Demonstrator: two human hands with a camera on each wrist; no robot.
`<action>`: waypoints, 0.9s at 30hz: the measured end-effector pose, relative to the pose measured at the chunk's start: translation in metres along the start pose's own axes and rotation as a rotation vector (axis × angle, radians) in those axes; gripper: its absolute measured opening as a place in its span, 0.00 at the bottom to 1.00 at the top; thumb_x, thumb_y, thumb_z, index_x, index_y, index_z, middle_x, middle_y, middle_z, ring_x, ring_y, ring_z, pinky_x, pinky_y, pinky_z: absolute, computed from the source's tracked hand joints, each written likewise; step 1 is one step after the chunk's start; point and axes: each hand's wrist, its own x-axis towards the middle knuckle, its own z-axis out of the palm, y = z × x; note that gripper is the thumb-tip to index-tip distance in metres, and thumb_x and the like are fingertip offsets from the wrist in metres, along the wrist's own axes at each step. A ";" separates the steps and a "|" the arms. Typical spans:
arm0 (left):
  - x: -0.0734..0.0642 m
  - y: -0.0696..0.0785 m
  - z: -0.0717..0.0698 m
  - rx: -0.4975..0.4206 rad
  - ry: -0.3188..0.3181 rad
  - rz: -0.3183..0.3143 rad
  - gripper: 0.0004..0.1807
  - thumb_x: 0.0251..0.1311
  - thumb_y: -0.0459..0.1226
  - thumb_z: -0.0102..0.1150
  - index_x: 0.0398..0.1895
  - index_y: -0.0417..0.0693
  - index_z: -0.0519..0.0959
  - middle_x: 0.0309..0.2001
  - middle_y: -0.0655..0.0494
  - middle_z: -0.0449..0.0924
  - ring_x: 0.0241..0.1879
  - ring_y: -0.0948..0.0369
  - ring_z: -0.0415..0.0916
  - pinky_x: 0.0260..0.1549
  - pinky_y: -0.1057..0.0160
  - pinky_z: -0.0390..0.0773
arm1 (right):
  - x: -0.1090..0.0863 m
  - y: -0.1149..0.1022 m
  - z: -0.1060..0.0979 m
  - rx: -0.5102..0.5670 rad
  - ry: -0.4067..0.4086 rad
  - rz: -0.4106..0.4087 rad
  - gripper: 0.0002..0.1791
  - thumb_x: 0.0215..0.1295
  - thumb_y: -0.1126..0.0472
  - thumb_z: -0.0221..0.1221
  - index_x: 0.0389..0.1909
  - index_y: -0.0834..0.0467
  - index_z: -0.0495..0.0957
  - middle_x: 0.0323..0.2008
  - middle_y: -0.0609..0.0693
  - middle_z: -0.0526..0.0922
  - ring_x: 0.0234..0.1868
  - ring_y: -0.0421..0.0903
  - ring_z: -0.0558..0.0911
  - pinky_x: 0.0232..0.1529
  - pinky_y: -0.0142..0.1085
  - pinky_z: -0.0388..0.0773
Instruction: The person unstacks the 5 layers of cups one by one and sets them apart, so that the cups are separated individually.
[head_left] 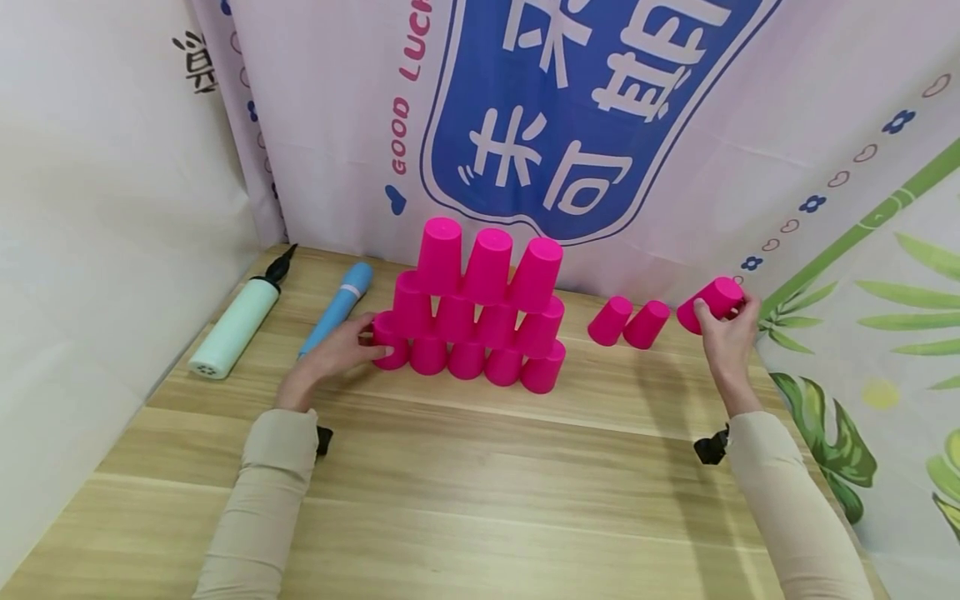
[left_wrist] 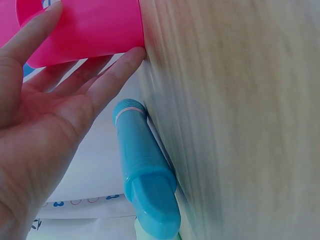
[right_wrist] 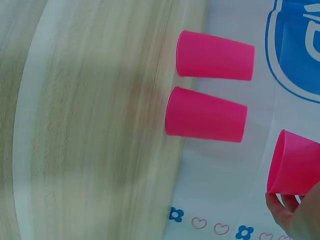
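Pink cups stand mouth down in a stack (head_left: 453, 321), wider at the bottom, with three cups on top. My left hand (head_left: 341, 350) holds the leftmost bottom cup (head_left: 388, 340) between thumb and fingers; that cup (left_wrist: 95, 30) rests on the table. In the left wrist view the left hand (left_wrist: 55, 115) has its thumb on one side and fairly straight fingers on the other. My right hand (head_left: 729, 337) grips another pink cup (head_left: 708, 304), tilted and raised at the right. In the right wrist view this cup (right_wrist: 297, 162) is only partly visible.
Two pink cups (head_left: 610, 321) (head_left: 647, 325) stand mouth down between the stack and my right hand. Left of the stack lie a blue cylindrical tool (head_left: 337, 308) and a pale green hand pump (head_left: 236, 325). A printed cloth (head_left: 337, 125) hangs behind the wooden table (head_left: 480, 483).
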 end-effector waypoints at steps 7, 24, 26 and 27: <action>-0.002 0.000 -0.002 -0.004 0.002 -0.002 0.35 0.64 0.39 0.60 0.70 0.36 0.58 0.62 0.36 0.68 0.62 0.41 0.65 0.57 0.46 0.73 | 0.004 0.013 0.002 -0.028 -0.024 0.048 0.36 0.60 0.49 0.61 0.65 0.57 0.59 0.56 0.51 0.69 0.52 0.44 0.70 0.50 0.32 0.72; -0.001 -0.001 0.000 0.023 0.009 0.010 0.35 0.64 0.40 0.60 0.70 0.36 0.59 0.61 0.37 0.70 0.61 0.41 0.66 0.56 0.46 0.73 | 0.001 0.059 0.016 -0.149 -0.105 0.203 0.39 0.63 0.54 0.62 0.68 0.62 0.53 0.65 0.62 0.66 0.63 0.54 0.68 0.64 0.44 0.68; -0.001 -0.002 0.001 0.022 0.010 0.015 0.35 0.64 0.40 0.60 0.70 0.36 0.59 0.61 0.37 0.70 0.61 0.41 0.66 0.56 0.46 0.73 | 0.001 0.061 0.018 -0.147 -0.106 0.196 0.39 0.62 0.55 0.62 0.68 0.63 0.53 0.64 0.63 0.66 0.63 0.56 0.69 0.64 0.45 0.68; -0.001 -0.003 0.001 0.023 0.011 0.016 0.35 0.64 0.40 0.60 0.69 0.36 0.59 0.61 0.37 0.70 0.61 0.41 0.66 0.56 0.46 0.73 | 0.001 0.062 0.019 -0.145 -0.106 0.194 0.39 0.62 0.56 0.62 0.68 0.64 0.53 0.64 0.64 0.67 0.63 0.56 0.69 0.64 0.45 0.68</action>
